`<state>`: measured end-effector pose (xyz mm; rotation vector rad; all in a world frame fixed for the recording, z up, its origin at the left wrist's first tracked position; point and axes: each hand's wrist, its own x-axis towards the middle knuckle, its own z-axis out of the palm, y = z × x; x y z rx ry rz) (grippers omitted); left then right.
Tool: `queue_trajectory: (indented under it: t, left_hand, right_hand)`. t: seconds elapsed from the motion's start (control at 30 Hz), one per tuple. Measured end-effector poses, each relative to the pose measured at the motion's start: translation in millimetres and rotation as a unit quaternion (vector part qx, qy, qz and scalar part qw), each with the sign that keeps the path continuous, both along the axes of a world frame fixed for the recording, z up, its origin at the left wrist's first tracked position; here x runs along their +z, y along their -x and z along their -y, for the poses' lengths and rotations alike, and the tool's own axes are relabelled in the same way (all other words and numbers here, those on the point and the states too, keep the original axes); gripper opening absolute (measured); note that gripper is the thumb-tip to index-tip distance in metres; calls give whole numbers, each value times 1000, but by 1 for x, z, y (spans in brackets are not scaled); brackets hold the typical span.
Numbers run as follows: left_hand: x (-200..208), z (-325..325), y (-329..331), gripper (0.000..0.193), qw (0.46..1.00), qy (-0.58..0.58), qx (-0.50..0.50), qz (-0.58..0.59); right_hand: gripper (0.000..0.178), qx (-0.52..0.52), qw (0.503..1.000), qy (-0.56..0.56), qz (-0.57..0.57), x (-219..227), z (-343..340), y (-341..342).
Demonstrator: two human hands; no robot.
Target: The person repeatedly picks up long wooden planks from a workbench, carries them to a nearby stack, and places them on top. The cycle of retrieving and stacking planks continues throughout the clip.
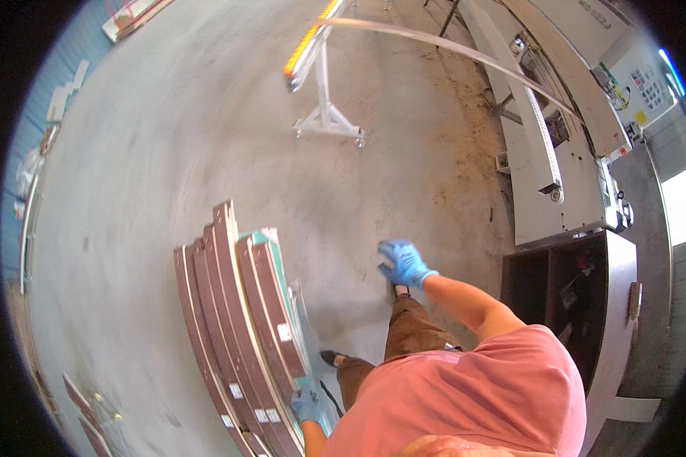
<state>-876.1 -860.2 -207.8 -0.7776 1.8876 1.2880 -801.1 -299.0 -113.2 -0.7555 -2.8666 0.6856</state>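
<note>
My right hand (404, 261), in a blue glove, hangs in the air above the floor ahead of me. Its fingers are loosely bent and a little apart, with nothing in them. Low at my left side, my left hand (306, 405), gloved in blue too, rests against the near edge of a stack of long brown panels (232, 327). How its fingers are bent is too small to make out. The panels have pale edges and small white labels; a green-edged sheet (276, 263) lies along the stack's right side.
A roller stand (324, 99) with orange rollers is ahead. From it a long thin strip (450, 52) reaches to a large machine (537, 167) at the right. An open dark cabinet (610, 282) stands to my right. More strips (88, 411) lie at the lower left.
</note>
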Motion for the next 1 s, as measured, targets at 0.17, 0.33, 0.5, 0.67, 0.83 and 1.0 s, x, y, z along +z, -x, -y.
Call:
queue_trajectory:
  t: [0.17,0.33,0.5,0.67,0.83,1.0]
  left_hand:
    - [32,-145,-6,18,993,-20,-111,24]
    - [44,-273,-31,28,987,-6,-157,27]
    - [68,-337,-30,37,939,69,-336,-28]
    - [91,-378,-3,50,911,119,-385,-89]
    - [122,-412,-11,58,922,162,-347,-62]
    - [125,-455,-15,50,895,126,-412,-116]
  right_hand:
    - [47,-127,973,-190,-23,50,-274,-58]
    - [58,-185,903,-379,-79,125,-503,-80]
    - [75,-253,876,-408,49,147,-644,-86]
    - [77,-212,907,-351,99,133,-745,-126]
    - [64,-173,949,-208,162,114,-758,-124]
    - [47,-144,953,-227,138,123,-682,-133]
